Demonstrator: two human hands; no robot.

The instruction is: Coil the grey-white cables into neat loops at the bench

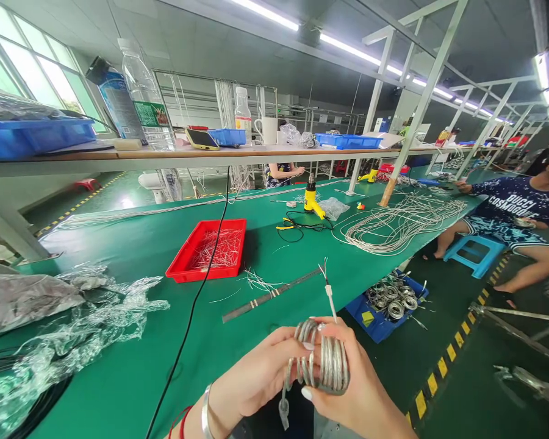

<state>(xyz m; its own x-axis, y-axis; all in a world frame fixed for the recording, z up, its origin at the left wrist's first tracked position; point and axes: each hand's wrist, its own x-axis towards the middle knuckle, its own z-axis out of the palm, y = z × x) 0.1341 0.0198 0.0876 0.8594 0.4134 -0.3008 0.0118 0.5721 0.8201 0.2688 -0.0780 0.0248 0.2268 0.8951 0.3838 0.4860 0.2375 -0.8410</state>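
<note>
Both my hands hold a coil of silvery braided cable (329,363) at the bottom of the head view, over the near edge of the green table (132,372). My left hand (256,378), a bangle on its wrist, pinches the coil's left side. My right hand (354,396) wraps round the coil's right side. The cable's white end with bare wire tips (328,286) sticks up above the coil. A metal ruler (269,297) lies on the table just beyond my hands.
A red tray of wire pieces (208,250), a black cord (196,292), crumpled plastic bags (68,317), a yellow heat gun (312,200) and a large loose cable pile (393,225) lie on the table. A blue bin of finished coils (388,302) stands below. A seated person (512,219) works at right.
</note>
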